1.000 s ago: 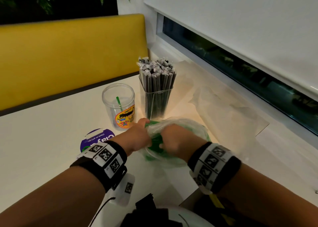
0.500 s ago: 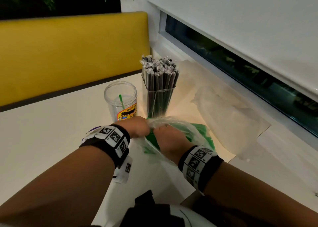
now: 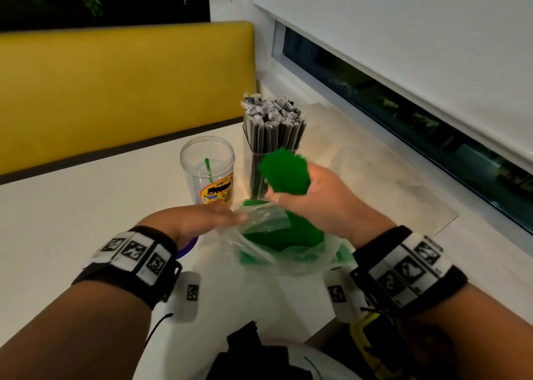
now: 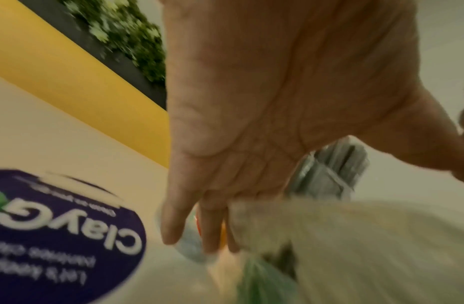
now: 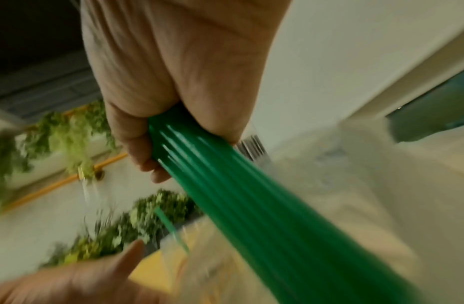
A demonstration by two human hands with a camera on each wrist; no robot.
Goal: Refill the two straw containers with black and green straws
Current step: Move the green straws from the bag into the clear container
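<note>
My right hand point(image 3: 291, 193) grips a thick bundle of green straws point(image 3: 285, 175), lifted partly out of a clear plastic bag point(image 3: 277, 252) in front of me; the right wrist view shows the green straws point(image 5: 241, 197) running down from my fist point(image 5: 173, 127). My left hand point(image 3: 213, 218) lies flat with straight fingers on the bag's left edge point(image 4: 329, 236). Behind stands a round clear cup point(image 3: 208, 172) with one green straw in it. A clear square holder point(image 3: 269, 143) beside it is packed with wrapped black straws.
An empty crumpled plastic bag point(image 3: 375, 183) lies on the right near the window sill. A round purple sticker point(image 4: 56, 232) sits on the table under my left wrist. A yellow bench back point(image 3: 115, 91) stands behind the table.
My right hand has pulled a bundle of green straws up and out of the bag toward the containers. My left hand has flattened against the bag's edge.
</note>
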